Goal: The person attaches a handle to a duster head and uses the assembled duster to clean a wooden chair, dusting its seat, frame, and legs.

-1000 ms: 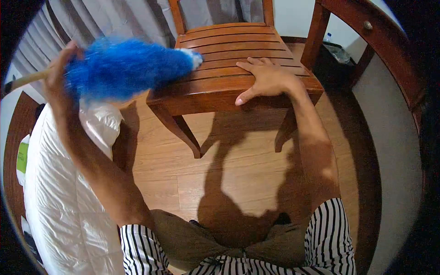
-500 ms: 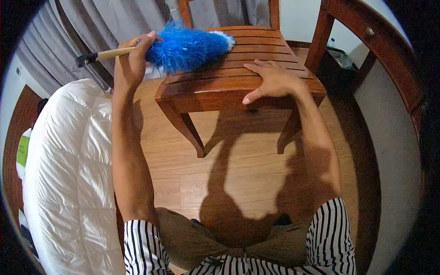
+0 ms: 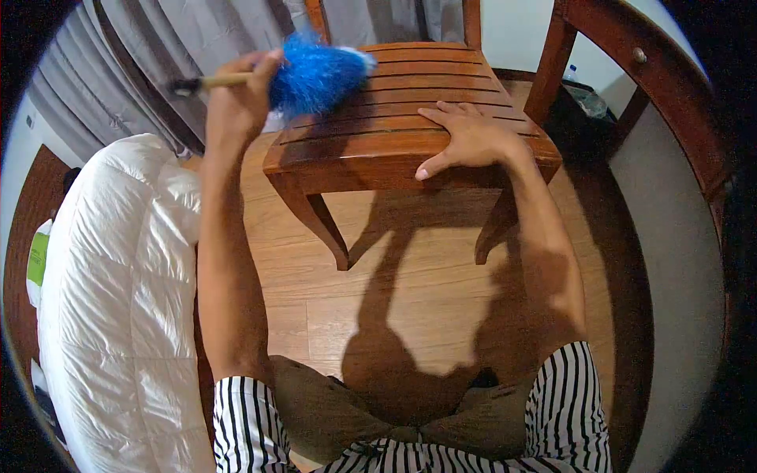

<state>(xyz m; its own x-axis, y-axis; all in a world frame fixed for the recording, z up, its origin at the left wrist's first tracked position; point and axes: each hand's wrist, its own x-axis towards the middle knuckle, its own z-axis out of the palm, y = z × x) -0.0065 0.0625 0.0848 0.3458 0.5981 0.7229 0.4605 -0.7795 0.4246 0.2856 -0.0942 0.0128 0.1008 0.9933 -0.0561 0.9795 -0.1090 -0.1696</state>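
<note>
Head view, and you've got the blue duster [image 3: 315, 75] up at the wooden chair [image 3: 359, 147]!
Left to right: a white quilt [image 3: 118, 276] fills the near left, then your left hand [image 3: 240, 102] comes in, fingers wrapped round the duster's handle [image 3: 225, 80], its blue strands at the seat's far left edge; whether they touch the slats, you can't tell. Rightward, your right hand [image 3: 477, 140] lies spread, palm down on the seat, thumb over the near edge, clutching nothing; farther right, a brown wooden frame [image 3: 678, 91] rises.
</note>
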